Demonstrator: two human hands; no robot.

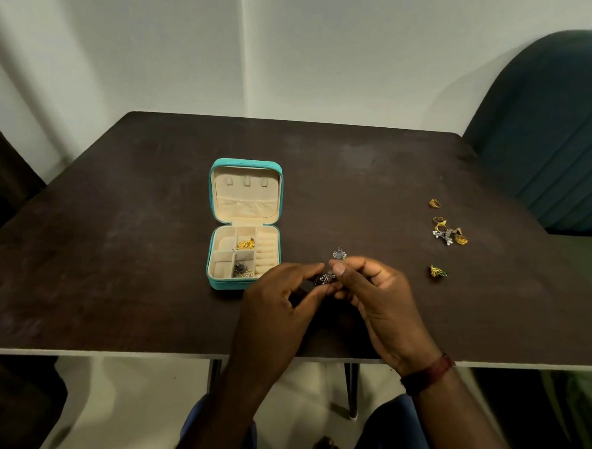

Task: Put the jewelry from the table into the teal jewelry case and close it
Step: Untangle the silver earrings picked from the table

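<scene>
One table (151,232): dark brown, carried everything.
Chair (557,142): teal, off the table's 2 o'clock corner.
L hand (274,304): raised over the near edge. Thumb + forefinger were pinching the dark cluster from its 9 o'clock side, other fingers curled under.
R hand (380,295): met the L hand from 3 o'clock. Thumb + forefinger were pressed together in a pinch at the foot of the silver drop. Red-brown band at the wrist.
Teal jewelry case (245,161): open, lid leaning back, at 10 o'clock from the hands, just beside the L fingertips. Gold bits lay in a rear compartment, dark bits in a front one.
Loose jewelry (447,231): still on the table at 2 o'clock from the hands, well apart. A gold ring (434,203) lay behind it and a yellow-green piece (437,271) in front.
Dark cluster (325,277): between both sets of fingertips, touching them.
Silver drop (339,254): stood up at 12 o'clock above the R forefinger tip. Couldn't tell if it was joined to the cluster.
Handling: prob. v. light, stiff metal, small and snaggy, with hooks that bend easily. Best taken by the solid body w/ a fingertip pinch, not the wire.
</scene>
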